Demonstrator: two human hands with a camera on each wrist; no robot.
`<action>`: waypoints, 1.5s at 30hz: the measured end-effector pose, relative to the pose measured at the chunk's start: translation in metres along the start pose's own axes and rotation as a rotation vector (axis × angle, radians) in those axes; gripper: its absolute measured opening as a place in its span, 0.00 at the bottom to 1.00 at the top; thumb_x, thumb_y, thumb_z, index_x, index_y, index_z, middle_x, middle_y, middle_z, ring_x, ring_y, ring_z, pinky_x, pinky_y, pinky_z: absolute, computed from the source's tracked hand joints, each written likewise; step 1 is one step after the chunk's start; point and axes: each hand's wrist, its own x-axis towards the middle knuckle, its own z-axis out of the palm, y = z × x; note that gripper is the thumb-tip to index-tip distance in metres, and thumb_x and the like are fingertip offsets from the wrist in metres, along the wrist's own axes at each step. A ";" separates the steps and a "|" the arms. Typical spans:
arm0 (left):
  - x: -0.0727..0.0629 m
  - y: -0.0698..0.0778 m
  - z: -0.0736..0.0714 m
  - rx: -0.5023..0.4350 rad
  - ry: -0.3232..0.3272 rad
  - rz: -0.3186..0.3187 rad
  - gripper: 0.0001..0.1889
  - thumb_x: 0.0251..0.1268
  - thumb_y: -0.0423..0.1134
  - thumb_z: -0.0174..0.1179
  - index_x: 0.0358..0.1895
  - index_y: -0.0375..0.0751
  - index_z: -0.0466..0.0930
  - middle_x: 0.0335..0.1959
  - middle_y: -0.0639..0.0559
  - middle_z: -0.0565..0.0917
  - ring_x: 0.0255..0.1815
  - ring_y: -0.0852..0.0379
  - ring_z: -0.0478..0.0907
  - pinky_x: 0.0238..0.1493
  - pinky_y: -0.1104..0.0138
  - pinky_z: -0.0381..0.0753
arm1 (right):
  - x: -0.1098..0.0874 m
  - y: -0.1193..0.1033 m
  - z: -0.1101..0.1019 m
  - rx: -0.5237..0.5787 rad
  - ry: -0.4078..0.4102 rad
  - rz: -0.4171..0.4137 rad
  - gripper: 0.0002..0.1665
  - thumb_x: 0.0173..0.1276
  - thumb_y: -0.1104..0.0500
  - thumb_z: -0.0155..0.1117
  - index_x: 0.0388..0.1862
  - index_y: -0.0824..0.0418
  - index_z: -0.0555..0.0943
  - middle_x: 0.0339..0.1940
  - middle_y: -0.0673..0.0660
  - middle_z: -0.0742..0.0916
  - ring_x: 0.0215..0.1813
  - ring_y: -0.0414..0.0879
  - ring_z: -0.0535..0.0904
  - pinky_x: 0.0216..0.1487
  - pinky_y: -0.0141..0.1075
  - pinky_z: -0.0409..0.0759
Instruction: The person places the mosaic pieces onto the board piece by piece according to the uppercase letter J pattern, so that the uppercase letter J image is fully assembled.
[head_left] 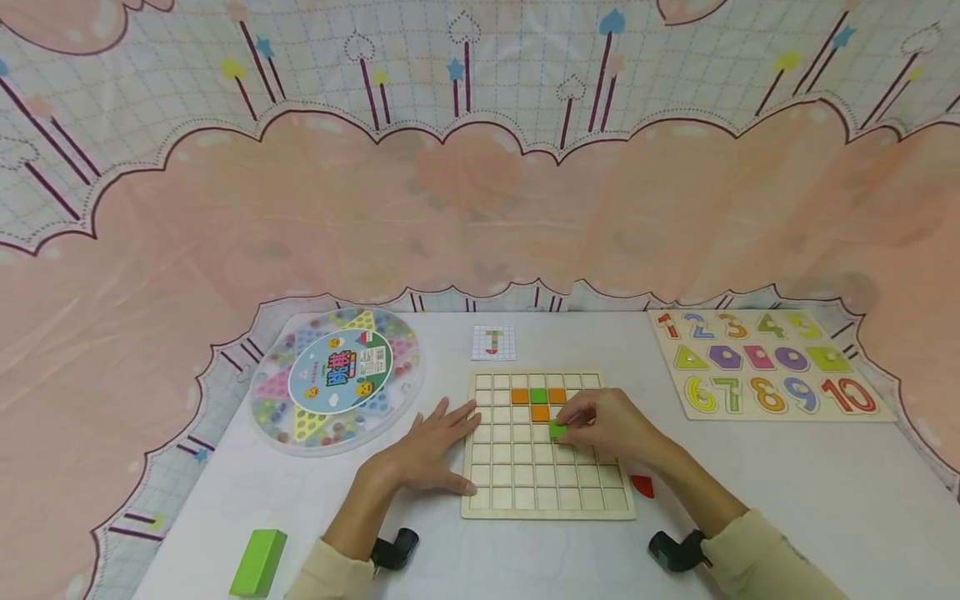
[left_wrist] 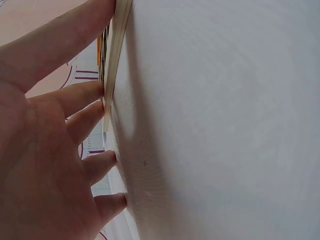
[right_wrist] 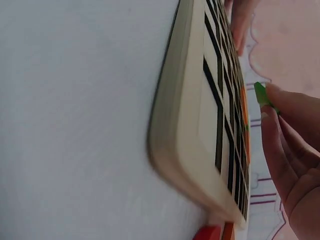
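A wooden grid board (head_left: 522, 476) lies on the white table. Near its far side, three orange tiles (head_left: 540, 413) and one green tile (head_left: 538, 396) fill squares. My right hand (head_left: 613, 423) pinches another green tile (head_left: 557, 430) between thumb and fingers over the board. In the right wrist view this pinched tile (right_wrist: 260, 94) appears tilted, just off the board's surface. My left hand (head_left: 429, 447) is spread, with fingertips and thumb touching the board's left edge. The left wrist view shows the straight fingers (left_wrist: 82, 97) against that edge.
Beyond the board lies a small card (head_left: 493, 342) with a coloured pattern. A red curved piece (head_left: 642, 487) sits by the board's right edge. A round marble game (head_left: 270, 396) is at left, a number puzzle board (head_left: 787, 412) at right, and a green block (head_left: 258, 562) at front left.
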 end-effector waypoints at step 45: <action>0.002 -0.001 -0.001 0.000 -0.013 -0.001 0.53 0.50 0.52 0.78 0.80 0.46 0.60 0.86 0.53 0.52 0.88 0.37 0.36 0.81 0.31 0.37 | 0.018 -0.005 0.025 -0.104 0.026 -0.016 0.08 0.55 0.59 0.81 0.34 0.54 0.90 0.36 0.48 0.89 0.40 0.39 0.79 0.43 0.27 0.79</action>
